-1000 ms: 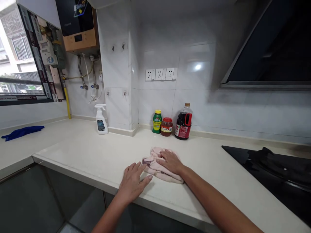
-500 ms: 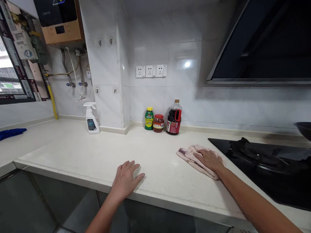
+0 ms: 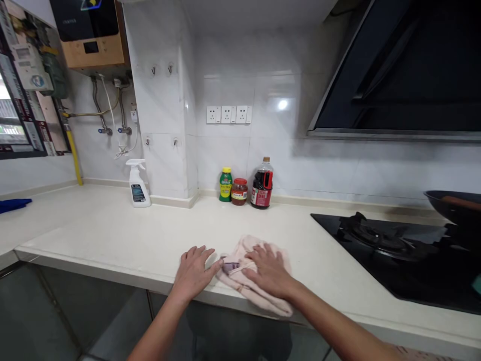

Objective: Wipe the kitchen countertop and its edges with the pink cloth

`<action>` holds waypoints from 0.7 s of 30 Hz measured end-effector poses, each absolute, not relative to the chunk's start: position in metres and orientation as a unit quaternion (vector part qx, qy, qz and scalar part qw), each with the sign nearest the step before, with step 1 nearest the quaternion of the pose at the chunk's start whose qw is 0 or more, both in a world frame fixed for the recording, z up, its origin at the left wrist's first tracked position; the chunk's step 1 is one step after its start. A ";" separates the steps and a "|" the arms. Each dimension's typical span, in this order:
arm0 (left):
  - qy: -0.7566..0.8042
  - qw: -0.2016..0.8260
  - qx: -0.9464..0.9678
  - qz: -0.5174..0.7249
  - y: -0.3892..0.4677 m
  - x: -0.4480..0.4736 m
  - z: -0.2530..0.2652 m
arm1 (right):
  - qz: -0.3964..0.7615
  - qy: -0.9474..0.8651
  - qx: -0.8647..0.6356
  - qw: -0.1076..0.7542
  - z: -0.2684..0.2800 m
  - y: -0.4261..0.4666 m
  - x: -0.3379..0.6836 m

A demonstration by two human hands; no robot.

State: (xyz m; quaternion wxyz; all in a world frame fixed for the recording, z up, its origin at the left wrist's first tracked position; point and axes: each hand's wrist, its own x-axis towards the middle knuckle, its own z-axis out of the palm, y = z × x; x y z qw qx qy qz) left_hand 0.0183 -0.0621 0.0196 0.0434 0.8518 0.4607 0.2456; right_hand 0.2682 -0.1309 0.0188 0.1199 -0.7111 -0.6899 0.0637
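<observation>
A pale pink cloth (image 3: 244, 288) lies crumpled on the white countertop, its lower edge reaching over the front edge. My right hand (image 3: 268, 268) presses on it from above, fingers spread flat across the fabric rather than wrapped around it. Just left of the cloth, my left hand (image 3: 195, 273) rests at the counter's front edge. Its fingers are apart with nothing held, and the thumb points toward the cloth's purple-marked corner. Whether that thumb touches the cloth I cannot tell.
Along the wall stand a green bottle (image 3: 226, 185), a red-lidded jar (image 3: 239, 192) and a large dark sauce bottle (image 3: 262, 185). A white spray bottle (image 3: 139, 186) is farther left, near a blue cloth (image 3: 15, 205). On the right are a black gas stove (image 3: 376, 271) and a wok (image 3: 445, 205).
My right hand has slid the cloth left and nearer, away from the stove to beside my left hand. The left hand has barely moved. The view has shifted slightly right.
</observation>
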 end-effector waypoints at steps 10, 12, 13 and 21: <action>0.455 0.026 0.855 0.248 -0.056 0.014 0.017 | 0.092 -0.784 -0.603 0.119 0.038 -0.050 0.240; 0.456 0.024 0.857 0.239 -0.056 0.014 0.017 | 0.084 -0.758 -0.636 0.120 0.037 -0.041 0.264; 0.457 0.023 0.858 0.234 -0.055 0.014 0.016 | 0.080 -0.741 -0.656 0.120 0.035 -0.040 0.279; 0.468 0.015 0.856 0.218 -0.048 0.014 0.011 | 0.034 -0.595 -0.795 0.113 0.021 -0.098 0.404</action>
